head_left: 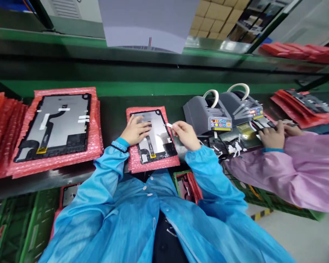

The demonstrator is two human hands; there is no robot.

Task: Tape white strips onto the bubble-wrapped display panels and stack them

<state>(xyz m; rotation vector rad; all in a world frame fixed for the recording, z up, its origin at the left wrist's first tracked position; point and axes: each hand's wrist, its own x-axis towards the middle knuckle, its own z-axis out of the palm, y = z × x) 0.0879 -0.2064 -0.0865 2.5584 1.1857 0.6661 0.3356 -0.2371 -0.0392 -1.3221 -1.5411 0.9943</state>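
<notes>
1. Tablet display panel [157, 131] on a pink bubble-wrap sleeve [153, 167], left hand [135, 131] lying open across it.
2. Right hand [185, 135] pinches a white tape strip [169, 125].
3. Hard pressing could crease the flex cable [148, 145].

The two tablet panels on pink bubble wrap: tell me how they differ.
The left panel lies untouched, long side across the bench, while the middle panel sits under the person's left hand, long side pointing away. The left panel shows white tape strips; the middle panel shows none I can make out, though a white tape strip is pinched in the right hand. Both have silver backs, black borders and yellow labels, on pink bubble wrap.
</notes>
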